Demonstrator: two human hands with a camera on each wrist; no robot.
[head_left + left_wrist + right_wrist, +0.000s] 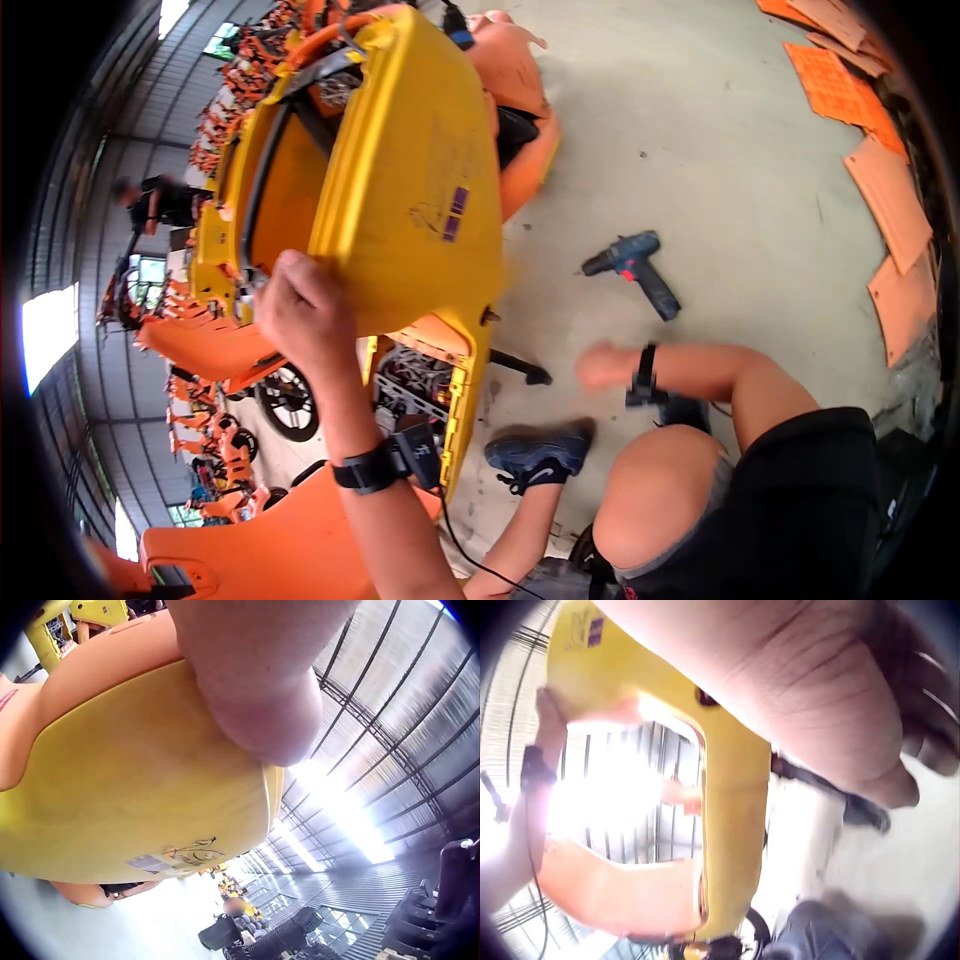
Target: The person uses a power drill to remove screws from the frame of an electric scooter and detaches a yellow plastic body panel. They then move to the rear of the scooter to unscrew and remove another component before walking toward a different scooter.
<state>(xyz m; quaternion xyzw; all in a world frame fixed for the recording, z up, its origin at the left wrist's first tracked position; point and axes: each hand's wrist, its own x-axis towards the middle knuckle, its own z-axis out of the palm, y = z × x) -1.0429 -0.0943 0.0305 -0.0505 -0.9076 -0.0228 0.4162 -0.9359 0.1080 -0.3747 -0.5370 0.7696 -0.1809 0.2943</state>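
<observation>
A large yellow body shell (420, 170) of a scooter, with a purple-and-white label, tilts up in front of me. My left hand (305, 310) grips its lower edge, fingertips partly hidden behind the rim. In the left wrist view, that hand (262, 697) lies against the edge of the yellow surface. My right hand (605, 367) is motion-blurred above the floor by my knee. Its palm (802, 682) shows in the right wrist view with fingers loosely bent and nothing held. Below the shell, a compartment of wiring (415, 380) lies exposed.
A cordless drill (645, 275) lies on the floor right of the scooter. A dark kickstand (520, 366) juts out near my shoe (540, 450). Several orange panels (890, 205) lie along the right. Rows of orange scooters (235, 440) and a person (165, 205) are at left.
</observation>
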